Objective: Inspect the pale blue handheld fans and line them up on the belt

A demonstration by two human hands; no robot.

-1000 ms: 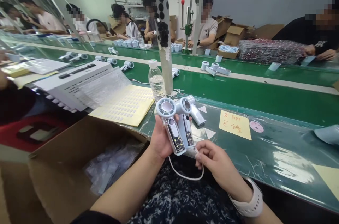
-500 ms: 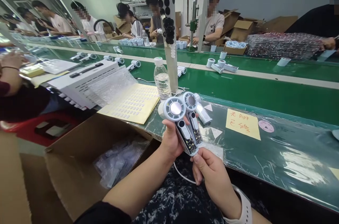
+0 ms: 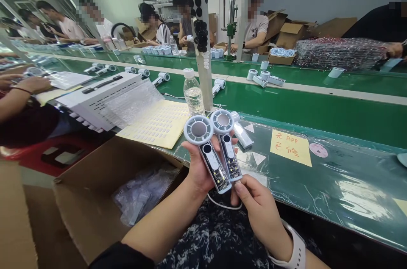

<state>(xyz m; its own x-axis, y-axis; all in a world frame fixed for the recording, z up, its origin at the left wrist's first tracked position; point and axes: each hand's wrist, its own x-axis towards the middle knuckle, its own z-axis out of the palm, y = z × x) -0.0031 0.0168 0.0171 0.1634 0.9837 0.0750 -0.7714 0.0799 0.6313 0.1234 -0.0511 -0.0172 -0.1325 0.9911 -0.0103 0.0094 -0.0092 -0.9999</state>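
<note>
My left hand (image 3: 197, 171) is closed around two small handheld fans, held side by side with their round heads up. The left fan (image 3: 199, 128) and the right fan (image 3: 223, 121) are light blue, and circuit boards show along their handles. With thumb and fingers pinched, my right hand (image 3: 259, 203) is at the bottom end of the right fan, on the end of a white cable (image 3: 222, 206). The cable loops below the fans; its plug is mostly hidden by my fingers. Behind them a third fan (image 3: 244, 135) lies on the bench.
A water bottle (image 3: 193, 95) stands by the post, next to a yellow sticker sheet (image 3: 159, 127). A handwritten yellow note (image 3: 291, 148) lies to the right. Below left is an open cardboard box (image 3: 85, 201) with plastic bags. Several fans rest on the green conveyor (image 3: 286, 103); co-workers sit beyond.
The two fans have shifted slightly left and spread apart, their fronts turned more toward me. My right hand's fingertips have gone from the left fan's bottom end to the right fan's.
</note>
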